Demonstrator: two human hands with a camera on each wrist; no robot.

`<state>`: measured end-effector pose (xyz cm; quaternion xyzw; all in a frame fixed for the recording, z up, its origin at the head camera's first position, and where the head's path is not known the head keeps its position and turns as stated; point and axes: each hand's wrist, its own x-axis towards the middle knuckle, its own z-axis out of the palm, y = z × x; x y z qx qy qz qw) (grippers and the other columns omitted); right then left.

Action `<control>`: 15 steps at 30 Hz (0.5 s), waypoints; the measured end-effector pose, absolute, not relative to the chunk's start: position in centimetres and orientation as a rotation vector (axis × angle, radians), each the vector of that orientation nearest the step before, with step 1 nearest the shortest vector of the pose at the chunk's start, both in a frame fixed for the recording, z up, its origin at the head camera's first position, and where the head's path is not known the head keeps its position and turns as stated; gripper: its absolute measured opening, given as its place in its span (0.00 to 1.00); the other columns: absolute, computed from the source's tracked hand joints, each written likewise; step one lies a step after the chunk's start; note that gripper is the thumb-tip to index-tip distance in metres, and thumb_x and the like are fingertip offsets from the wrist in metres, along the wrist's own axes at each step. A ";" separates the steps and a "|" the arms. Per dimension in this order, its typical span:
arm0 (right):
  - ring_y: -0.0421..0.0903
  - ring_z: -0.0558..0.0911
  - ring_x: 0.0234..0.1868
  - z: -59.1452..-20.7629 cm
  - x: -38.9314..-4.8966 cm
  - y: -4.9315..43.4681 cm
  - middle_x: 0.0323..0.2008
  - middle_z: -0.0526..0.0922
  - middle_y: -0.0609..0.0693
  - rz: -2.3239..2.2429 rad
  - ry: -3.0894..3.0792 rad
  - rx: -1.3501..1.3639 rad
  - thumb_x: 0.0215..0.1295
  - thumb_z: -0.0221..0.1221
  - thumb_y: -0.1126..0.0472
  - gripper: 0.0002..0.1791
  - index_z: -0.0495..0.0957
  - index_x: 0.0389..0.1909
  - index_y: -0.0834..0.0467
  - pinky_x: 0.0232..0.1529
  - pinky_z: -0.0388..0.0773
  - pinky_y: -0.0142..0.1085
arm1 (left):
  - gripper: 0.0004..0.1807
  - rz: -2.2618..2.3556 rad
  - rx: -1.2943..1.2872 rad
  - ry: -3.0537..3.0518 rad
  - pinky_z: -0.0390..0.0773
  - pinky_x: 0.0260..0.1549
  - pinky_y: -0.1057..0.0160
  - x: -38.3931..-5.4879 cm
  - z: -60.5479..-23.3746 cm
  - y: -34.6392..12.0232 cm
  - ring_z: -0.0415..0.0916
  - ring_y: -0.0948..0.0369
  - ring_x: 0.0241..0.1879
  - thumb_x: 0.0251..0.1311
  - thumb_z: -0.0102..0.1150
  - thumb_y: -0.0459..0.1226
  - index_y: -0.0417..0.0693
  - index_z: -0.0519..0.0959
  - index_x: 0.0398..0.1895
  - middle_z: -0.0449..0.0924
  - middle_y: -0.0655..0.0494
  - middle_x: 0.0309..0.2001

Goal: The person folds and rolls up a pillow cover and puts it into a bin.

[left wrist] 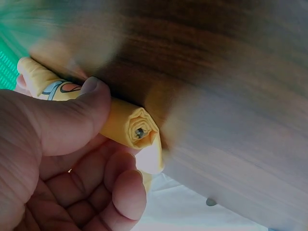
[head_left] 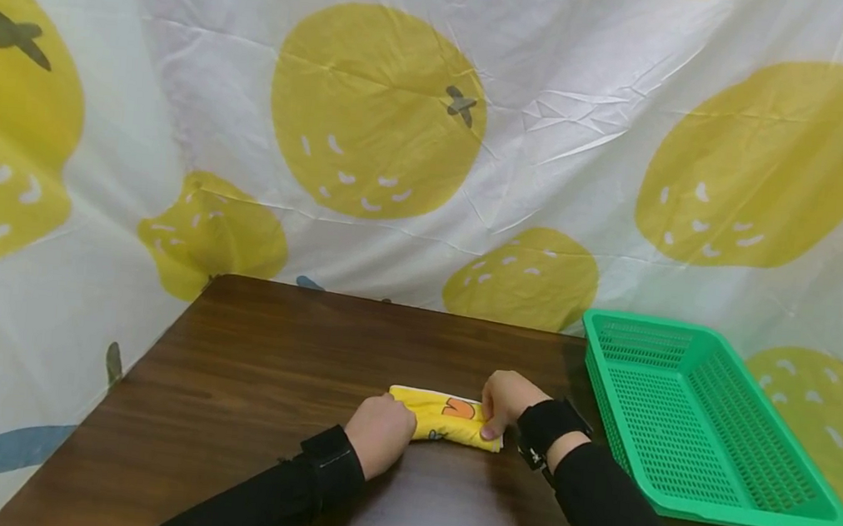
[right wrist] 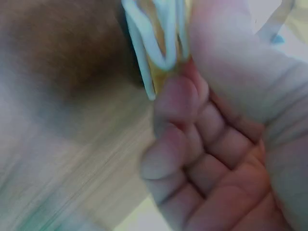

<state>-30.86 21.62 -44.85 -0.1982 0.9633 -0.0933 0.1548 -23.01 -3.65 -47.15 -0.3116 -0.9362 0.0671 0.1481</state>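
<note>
A yellow cloth with an orange print lies rolled up on the brown table, between my two hands. My left hand holds its left end, thumb on top and fingers curled beneath. In the left wrist view, the spiral end of the cloth roll pokes out past the thumb. At the right end, my right hand pinches the cloth between thumb and fingers. White folded edges of the cloth stick out there in the right wrist view, which is blurred.
A green plastic basket with perforated sides stands to the right of my right forearm. Behind the wooden table hangs a white curtain printed with yellow fruit. Both wrists wear black straps.
</note>
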 end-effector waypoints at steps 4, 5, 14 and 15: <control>0.43 0.76 0.24 -43.7 -27.2 20.2 0.20 0.80 0.45 -0.323 2.930 -0.542 0.43 0.84 0.65 0.18 0.80 0.18 0.56 0.30 0.75 0.38 | 0.05 0.216 -0.899 -2.682 0.81 0.26 0.60 -23.0 -47.1 -3.6 0.77 0.61 0.26 0.63 0.73 0.38 0.49 0.90 0.29 0.86 0.57 0.24; 0.43 0.77 0.24 -43.8 -26.6 19.9 0.20 0.81 0.45 -0.290 2.979 -0.559 0.43 0.84 0.66 0.17 0.81 0.18 0.56 0.30 0.77 0.39 | 0.05 0.222 -0.898 -2.683 0.81 0.26 0.60 -23.1 -47.1 -3.6 0.77 0.61 0.26 0.63 0.73 0.38 0.49 0.90 0.29 0.86 0.57 0.24; 0.45 0.72 0.19 -45.4 -23.0 18.9 0.18 0.79 0.51 -0.053 3.257 -0.696 0.46 0.77 0.70 0.14 0.79 0.17 0.59 0.26 0.79 0.44 | 0.06 0.225 -0.896 -2.727 0.82 0.28 0.60 -23.1 -47.2 -3.5 0.78 0.61 0.27 0.64 0.73 0.39 0.48 0.91 0.31 0.87 0.56 0.26; 0.46 0.74 0.20 -45.5 -22.9 18.9 0.19 0.80 0.52 -0.073 3.261 -0.696 0.43 0.79 0.70 0.14 0.80 0.17 0.60 0.27 0.80 0.45 | 0.06 0.229 -0.894 -2.726 0.82 0.28 0.60 -23.1 -47.2 -3.5 0.78 0.60 0.27 0.64 0.72 0.39 0.49 0.91 0.31 0.87 0.57 0.26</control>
